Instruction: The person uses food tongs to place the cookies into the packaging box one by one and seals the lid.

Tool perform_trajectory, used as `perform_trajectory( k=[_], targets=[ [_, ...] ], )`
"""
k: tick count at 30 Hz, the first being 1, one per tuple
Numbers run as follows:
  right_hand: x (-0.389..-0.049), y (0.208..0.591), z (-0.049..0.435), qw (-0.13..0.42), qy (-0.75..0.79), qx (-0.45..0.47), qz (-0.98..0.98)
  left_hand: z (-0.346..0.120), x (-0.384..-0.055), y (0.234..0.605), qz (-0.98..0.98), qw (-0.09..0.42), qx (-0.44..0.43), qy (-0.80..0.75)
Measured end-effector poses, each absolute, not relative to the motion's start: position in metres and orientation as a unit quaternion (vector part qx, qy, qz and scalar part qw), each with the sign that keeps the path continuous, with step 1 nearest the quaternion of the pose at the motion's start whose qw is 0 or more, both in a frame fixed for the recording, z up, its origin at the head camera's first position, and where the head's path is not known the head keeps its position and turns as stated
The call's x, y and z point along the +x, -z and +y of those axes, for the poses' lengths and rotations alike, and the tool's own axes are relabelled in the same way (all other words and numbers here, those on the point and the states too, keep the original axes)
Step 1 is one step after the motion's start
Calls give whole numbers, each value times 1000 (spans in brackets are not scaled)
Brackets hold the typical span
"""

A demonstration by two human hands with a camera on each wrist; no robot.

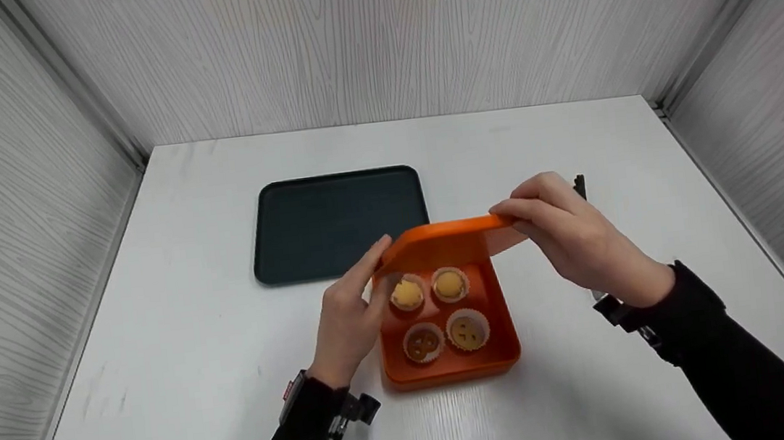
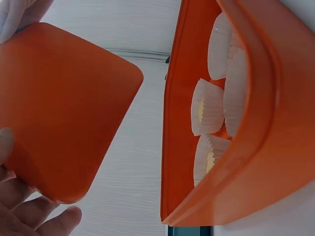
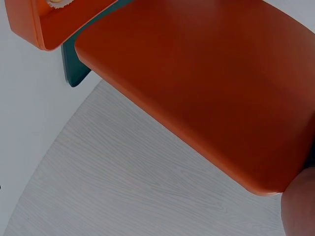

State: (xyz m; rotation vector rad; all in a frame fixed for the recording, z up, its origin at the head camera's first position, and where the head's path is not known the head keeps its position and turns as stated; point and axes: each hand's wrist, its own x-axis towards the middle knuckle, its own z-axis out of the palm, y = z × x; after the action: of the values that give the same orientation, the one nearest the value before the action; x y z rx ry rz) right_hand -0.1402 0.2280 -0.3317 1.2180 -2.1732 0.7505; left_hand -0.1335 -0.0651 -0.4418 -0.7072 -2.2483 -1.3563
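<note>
An orange box (image 1: 452,372) stands on the table, holding several small pastries in white paper cups: a yellow pair (image 1: 450,284) at the back, a browner pair (image 1: 468,332) in front. Its loose orange lid (image 1: 449,243) is tilted up above the rear of the box. My left hand (image 1: 344,320) grips the lid's left edge, fingers bent round a corner in the left wrist view. Across from it, my right hand (image 1: 572,237) pinches the right corner between thumb and fingers. In the right wrist view the lid (image 3: 197,88) fills much of the frame and the thumb (image 3: 299,204) touches its corner.
A dark green tray (image 1: 341,218) lies behind the box to the left. Beyond the right hand, the black end of a slim utensil (image 1: 580,185) sticks out, the rest mostly hidden. Pale wood-grain panels (image 1: 373,40) wall the white table at the back and both sides.
</note>
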Motion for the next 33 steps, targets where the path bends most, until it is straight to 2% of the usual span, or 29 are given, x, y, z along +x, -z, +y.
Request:
perform_trajectory(
  k=[9,16,25,33],
  targets=[
    [-141,333,229,271,-287,446,-803,-63,-130,444,-770,253,-278,516],
    [-146,336,231,280,-321,438,-791,-63,-128,447,-757,265,-302,515],
    [-149,342,240,221,-388,362,-819,-64,-127,447,-741,294,-309,519],
    [-147,355,239,142,-525,270,-794,-63,-123,447,-730,261,-291,561]
  ],
)
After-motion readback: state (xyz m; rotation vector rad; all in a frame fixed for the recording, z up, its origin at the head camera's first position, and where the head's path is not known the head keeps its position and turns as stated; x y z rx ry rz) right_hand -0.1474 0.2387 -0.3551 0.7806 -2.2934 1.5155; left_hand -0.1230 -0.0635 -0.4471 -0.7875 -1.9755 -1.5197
